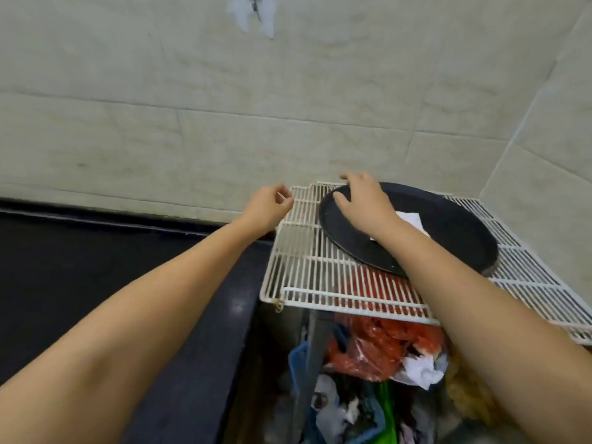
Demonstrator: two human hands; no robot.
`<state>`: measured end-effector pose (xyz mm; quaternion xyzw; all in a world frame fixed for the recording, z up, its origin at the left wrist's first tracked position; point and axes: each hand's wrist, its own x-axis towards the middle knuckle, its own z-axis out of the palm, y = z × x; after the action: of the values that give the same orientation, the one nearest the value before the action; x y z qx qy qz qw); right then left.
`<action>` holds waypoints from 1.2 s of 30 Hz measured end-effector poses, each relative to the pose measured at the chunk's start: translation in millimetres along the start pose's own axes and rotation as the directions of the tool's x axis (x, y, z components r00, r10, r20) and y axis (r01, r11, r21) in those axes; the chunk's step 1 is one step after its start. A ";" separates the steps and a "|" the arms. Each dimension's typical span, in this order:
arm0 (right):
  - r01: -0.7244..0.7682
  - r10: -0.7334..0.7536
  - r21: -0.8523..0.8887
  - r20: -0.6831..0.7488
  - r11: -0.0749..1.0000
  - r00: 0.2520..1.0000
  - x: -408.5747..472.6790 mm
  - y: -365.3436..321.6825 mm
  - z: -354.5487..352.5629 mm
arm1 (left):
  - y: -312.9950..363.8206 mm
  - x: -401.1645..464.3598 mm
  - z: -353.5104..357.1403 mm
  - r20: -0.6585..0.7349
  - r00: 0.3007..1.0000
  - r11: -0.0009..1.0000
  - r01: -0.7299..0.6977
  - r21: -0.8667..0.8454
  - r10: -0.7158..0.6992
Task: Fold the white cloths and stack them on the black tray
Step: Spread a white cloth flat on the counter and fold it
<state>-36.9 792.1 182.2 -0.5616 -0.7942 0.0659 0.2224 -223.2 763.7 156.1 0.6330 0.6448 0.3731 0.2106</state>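
A round black tray [448,232] lies on a white wire rack [307,270] in the corner. A folded white cloth [413,221] lies on the tray, partly hidden behind my right wrist. My right hand [362,200] reaches over the tray's far left rim, fingers spread and bent down at the rim. My left hand [267,208] hovers over the rack's left end with its fingers loosely curled and nothing in it.
A tiled wall [288,107] rises right behind the rack and on the right. A black counter [96,267] lies to the left. Below the rack sit red plastic bags [378,347], crumpled white paper [419,370] and a blue basket [352,418] of clutter.
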 end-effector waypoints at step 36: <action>0.788 -0.744 0.166 0.487 0.593 0.458 -31.1 -714.7 515.9 | -577.0 -303.1 -517.0 -0.368 0.668 0.603 0.744 0.289 -0.647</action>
<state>-865.6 580.7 -33.5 -0.1140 -0.9908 0.0715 -0.0134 -954.8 403.8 -9.1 0.3121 0.9236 0.1837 0.1254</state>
